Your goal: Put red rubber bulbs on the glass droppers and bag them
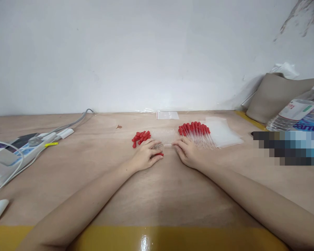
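My left hand (145, 156) is closed with a red rubber bulb (160, 154) showing between its thumb and fingers. Just to the right, my right hand (187, 152) pinches the end of a clear dropper tube (168, 145), which lies level and points toward the left hand. Loose red bulbs (140, 136) are heaped beyond my left hand. A row of bare clear tubes (165, 135) lies on the table between and behind the hands. Beyond my right hand, several droppers (196, 128) with red bulbs on their ends are fanned out side by side.
Clear plastic bags (221, 132) lie right of the droppers; a small zip bag (167, 115) is near the wall. At left are a power strip (28, 151) and cables. A water bottle (292, 109) and a grey-brown rolled sheet (266, 96) stand at right.
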Available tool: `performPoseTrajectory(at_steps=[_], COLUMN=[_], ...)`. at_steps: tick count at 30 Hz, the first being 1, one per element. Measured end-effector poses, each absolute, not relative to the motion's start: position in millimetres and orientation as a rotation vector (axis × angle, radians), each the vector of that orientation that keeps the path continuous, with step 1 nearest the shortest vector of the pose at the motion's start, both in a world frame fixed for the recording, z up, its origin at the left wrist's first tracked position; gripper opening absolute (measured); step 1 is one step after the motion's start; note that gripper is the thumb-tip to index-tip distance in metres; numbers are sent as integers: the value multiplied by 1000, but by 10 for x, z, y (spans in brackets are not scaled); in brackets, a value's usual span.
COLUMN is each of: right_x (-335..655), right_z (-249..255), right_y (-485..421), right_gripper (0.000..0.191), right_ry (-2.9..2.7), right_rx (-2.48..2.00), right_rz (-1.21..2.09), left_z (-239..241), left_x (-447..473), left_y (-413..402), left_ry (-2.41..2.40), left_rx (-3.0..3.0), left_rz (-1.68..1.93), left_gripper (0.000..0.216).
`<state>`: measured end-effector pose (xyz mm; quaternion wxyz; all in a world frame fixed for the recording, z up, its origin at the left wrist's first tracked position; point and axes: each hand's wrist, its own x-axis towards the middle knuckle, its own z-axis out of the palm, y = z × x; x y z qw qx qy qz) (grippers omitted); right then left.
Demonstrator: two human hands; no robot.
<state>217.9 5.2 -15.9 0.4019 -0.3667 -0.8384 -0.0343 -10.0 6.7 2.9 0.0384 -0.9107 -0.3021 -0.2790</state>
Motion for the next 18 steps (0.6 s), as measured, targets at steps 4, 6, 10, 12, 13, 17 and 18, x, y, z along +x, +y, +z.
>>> performPoseTrajectory(at_steps=[4, 6, 10, 12, 13, 17, 18], right_x=[2147, 2137, 2114, 2102, 2097, 2094, 2096], right_z=[-108, -96, -69, -57, -54, -67, -74], right_y=[-3, -24, -42, -40, -36, -21, -18], right_gripper=[13, 13, 14, 15, 15, 16, 16], right_ry=[-2155, -2130, -2094, -2100, -2103, -2122, -2129], right_rx=[-932, -930, -900, -880, -874, -851, -842], right_rz=[-116, -152, -245, -284, -298, -331, -338], left_z=[31, 47, 89, 102, 104, 90, 82], left_x=[-75, -59, -21, -9, -6, -12, -16], left_y=[80, 62, 20, 12, 12, 30, 37], left_ry=[-1006, -1106, -1255, -1281, -1286, -1234, -1209], left_rx=[-2802, -2795, -2787, -2773, -2767, -2775, -2780], left_rz=[-922, -949, -908, -887, -879, -862, -874], left_gripper=[18, 18, 15, 15, 15, 17, 18])
